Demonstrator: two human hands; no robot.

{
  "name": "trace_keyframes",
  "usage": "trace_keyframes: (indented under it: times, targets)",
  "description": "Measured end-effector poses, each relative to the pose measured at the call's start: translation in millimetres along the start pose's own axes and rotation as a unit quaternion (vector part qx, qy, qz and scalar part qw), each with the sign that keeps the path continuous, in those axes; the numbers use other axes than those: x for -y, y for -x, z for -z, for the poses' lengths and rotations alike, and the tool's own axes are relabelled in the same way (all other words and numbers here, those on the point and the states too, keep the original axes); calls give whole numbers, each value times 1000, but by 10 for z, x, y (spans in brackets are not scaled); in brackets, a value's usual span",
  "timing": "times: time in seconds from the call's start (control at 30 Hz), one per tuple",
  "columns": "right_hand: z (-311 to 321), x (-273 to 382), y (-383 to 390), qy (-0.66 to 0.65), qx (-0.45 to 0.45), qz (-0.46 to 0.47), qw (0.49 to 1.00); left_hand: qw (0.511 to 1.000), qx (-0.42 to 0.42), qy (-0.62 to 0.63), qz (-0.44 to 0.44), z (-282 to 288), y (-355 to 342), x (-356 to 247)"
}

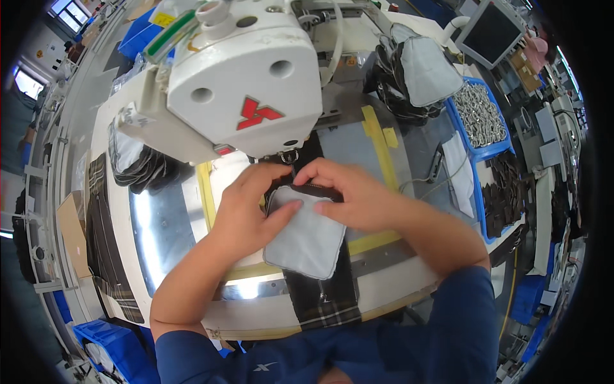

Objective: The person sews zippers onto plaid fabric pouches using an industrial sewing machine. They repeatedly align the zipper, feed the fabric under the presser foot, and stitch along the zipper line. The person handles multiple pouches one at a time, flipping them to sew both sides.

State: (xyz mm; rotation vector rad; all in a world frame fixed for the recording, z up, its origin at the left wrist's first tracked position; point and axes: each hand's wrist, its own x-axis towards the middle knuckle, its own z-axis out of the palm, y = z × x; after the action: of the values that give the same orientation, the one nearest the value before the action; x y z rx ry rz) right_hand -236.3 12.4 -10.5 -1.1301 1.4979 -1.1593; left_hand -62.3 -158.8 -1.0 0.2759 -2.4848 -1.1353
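Observation:
A light grey fabric pouch (302, 240) with a dark zipper edge (318, 192) lies on a long dark plaid strip (323, 301) under the head of a white sewing machine (243, 83). My left hand (252, 208) grips the pouch's left side, thumb pressed on the grey fabric. My right hand (348, 195) grips its upper right corner at the zipper, fingers curled over the dark edge. The fingertips of both are close to a metal fitting (288, 155) below the machine head.
Stacks of grey and dark pieces (422, 70) (141, 163) flank the machine. Blue trays hold metal hooks (476, 115) and dark pieces (499, 195) on the right. Plaid strips (109, 256) lie left, above a blue bin (105, 345). A monitor (486, 35) stands at the back right.

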Motion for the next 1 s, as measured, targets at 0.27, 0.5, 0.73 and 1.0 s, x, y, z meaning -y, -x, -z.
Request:
trace_keyframes:
  times: [0.27,0.5,0.73,1.0]
  targets:
    - [-58,10,6,234,-95,85,964,994,-75,-55,-49,-11,167,263]
    - [-54,-69,-47,341,-153,284,883,981,-90,-89,-144,-10,182,295]
    - [-109,8,-8,348,-174,300,871,989,-64,-41,-123,-1,227,129]
    - [-116,54,32,254,-117,198,940,996,18,81,25,53,246,130]
